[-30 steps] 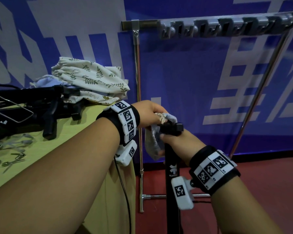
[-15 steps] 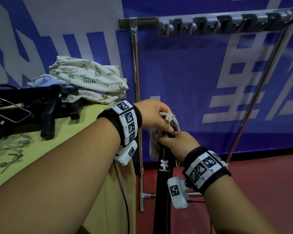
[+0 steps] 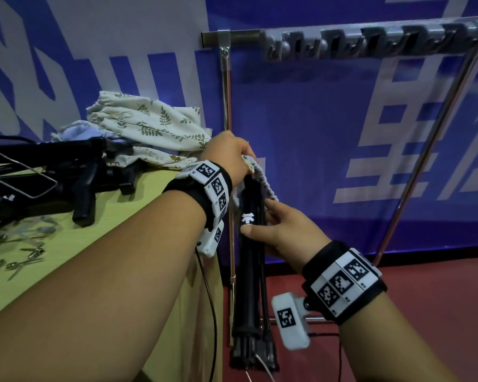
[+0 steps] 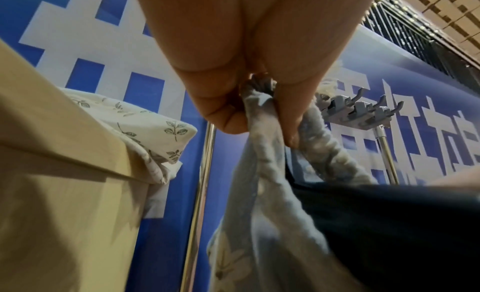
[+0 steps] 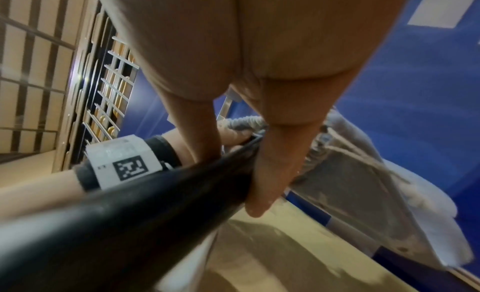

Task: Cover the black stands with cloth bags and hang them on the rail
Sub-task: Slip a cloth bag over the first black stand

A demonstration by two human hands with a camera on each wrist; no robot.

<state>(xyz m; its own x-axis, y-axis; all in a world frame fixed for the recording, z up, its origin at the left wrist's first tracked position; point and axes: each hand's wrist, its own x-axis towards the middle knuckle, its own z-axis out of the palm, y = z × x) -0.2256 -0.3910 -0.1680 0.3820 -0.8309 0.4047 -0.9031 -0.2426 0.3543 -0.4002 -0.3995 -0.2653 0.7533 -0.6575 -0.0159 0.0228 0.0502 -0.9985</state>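
A folded black stand [image 3: 249,252] stands upright on the floor beside the table's corner. My right hand [image 3: 271,227] grips its shaft just below the white logo, thumb in front; in the right wrist view the fingers [image 5: 270,169] wrap round the black stand [image 5: 145,210]. My left hand [image 3: 232,158] pinches the gathered rim of a pale blue cloth bag [image 3: 261,176] at the stand's top. Seen from the left wrist, the left hand [image 4: 259,111] holds the cloth bag [image 4: 262,185] bunched against the dark stand [image 4: 389,224]. The rail [image 3: 243,37] carries several grey hooks [image 3: 370,42].
A yellow-green table [image 3: 66,244] at left carries more black stands [image 3: 75,175], a pile of leaf-print cloth bags [image 3: 149,125] and small metal pins [image 3: 20,260]. The rail's chrome posts [image 3: 226,106] stand against a blue-and-white banner. Red floor [image 3: 425,285] lies to the right.
My right hand has slid down from the stand's head to its shaft. My left hand has lifted the bag's rim up over the stand's top.
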